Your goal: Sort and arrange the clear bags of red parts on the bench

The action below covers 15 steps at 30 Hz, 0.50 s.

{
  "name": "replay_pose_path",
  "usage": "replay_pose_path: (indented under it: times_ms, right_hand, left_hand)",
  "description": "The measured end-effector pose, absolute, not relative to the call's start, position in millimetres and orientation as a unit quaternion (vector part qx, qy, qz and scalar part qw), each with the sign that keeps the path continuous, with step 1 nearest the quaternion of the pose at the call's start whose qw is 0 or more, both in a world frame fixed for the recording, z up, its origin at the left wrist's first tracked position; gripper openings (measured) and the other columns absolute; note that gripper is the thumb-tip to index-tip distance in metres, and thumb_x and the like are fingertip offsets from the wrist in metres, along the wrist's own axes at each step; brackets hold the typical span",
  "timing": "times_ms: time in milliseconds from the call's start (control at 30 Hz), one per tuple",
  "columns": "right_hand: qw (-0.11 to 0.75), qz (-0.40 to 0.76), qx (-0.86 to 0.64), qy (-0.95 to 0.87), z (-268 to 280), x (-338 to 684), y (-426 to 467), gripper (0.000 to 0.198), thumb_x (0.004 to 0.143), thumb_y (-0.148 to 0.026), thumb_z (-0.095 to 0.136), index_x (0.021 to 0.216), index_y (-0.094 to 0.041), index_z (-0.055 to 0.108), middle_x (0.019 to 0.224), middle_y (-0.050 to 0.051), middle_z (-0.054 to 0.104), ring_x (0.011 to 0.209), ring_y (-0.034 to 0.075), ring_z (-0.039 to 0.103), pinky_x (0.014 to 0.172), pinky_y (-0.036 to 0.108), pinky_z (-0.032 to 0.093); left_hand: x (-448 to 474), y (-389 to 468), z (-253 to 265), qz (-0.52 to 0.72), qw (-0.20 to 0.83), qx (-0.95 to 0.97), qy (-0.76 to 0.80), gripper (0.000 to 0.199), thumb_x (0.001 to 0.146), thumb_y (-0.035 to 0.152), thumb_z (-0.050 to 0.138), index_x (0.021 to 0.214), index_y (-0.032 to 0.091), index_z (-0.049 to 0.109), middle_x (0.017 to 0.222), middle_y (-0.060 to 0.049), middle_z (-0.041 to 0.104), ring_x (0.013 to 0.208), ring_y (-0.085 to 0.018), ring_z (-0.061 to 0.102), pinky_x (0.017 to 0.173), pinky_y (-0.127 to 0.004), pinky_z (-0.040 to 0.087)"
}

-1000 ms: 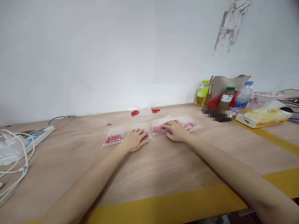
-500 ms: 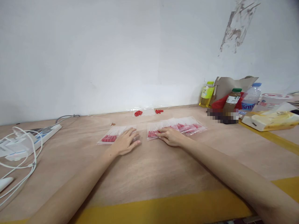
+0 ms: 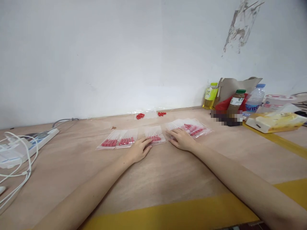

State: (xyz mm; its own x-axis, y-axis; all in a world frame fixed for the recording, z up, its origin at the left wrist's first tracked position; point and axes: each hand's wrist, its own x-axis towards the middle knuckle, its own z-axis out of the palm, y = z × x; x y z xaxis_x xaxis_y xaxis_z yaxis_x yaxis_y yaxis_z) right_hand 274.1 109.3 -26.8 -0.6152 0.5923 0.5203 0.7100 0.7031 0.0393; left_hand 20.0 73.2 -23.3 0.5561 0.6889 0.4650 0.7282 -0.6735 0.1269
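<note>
Left hand (image 3: 139,149) lies flat, fingers spread, on a capsule bag (image 3: 155,139) whose long axis runs 9-to-3; right hand (image 3: 181,139) presses the stack (image 3: 192,128) flat. Since before, a third bag has joined the row.

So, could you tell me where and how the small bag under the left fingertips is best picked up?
Probably by its bare far edge, coming from above. The small bag lies flat on the table, red pieces bunched near the left hand, so the empty far strip pinches easiest.
</note>
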Motion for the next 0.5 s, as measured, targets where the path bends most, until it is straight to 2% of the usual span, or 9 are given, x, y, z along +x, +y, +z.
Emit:
replay_pose_path:
  times_ms: [100, 200, 333, 500]
  right_hand:
    - [0.259, -0.191, -0.307, -0.895, -26.9, 265.4, 107.3, 0.026, 0.082, -0.025, 0.047, 0.106, -0.022, 0.056, 0.093, 0.005, 0.061, 0.087, 0.017, 0.051, 0.08, 0.033, 0.031]
    - [0.265, -0.258, -0.254, -0.893, -27.0, 252.3, 106.4, 0.018, 0.083, -0.02, 0.045, 0.091, -0.022, 0.061, 0.078, 0.003, 0.061, 0.076, 0.014, 0.049, 0.078, 0.033, 0.028]
    - [0.267, -0.326, -0.21, -0.882, -26.8, 245.3, 105.1, 0.026, 0.084, -0.011, 0.039, 0.071, -0.019, 0.06, 0.063, 0.001, 0.057, 0.065, 0.012, 0.044, 0.078, 0.033, 0.026]
    - [0.309, -0.299, -0.25, -0.867, -30.1, 250.4, 103.3, 0.028, 0.086, -0.019, 0.038, 0.067, -0.017, 0.058, 0.06, 0.001, 0.057, 0.062, 0.011, 0.046, 0.08, 0.033, 0.027]
  left_hand:
    - [21.3, 72.2, -28.7, -0.282, 0.04, -0.865, -0.413, 0.027, 0.085, 0.026, 0.044, 0.108, 0.019, 0.056, 0.109, -0.007, 0.058, 0.099, -0.019, 0.054, 0.087, -0.035, 0.045]
    - [22.6, 72.4, -30.3, -0.299, 0.046, -0.861, -0.41, 0.026, 0.084, 0.027, 0.046, 0.106, 0.019, 0.058, 0.106, -0.008, 0.059, 0.097, -0.02, 0.055, 0.086, -0.037, 0.046]
    - [20.9, 72.0, -28.4, -0.303, 0.067, -0.866, -0.393, 0.026, 0.084, 0.03, 0.047, 0.104, 0.02, 0.06, 0.106, -0.008, 0.058, 0.099, -0.02, 0.054, 0.086, -0.037, 0.046]
    - [19.7, 70.2, -26.9, -0.294, 0.121, -0.88, -0.352, 0.033, 0.082, 0.035, 0.05, 0.11, 0.018, 0.054, 0.107, -0.009, 0.058, 0.1, -0.021, 0.054, 0.087, -0.036, 0.047]
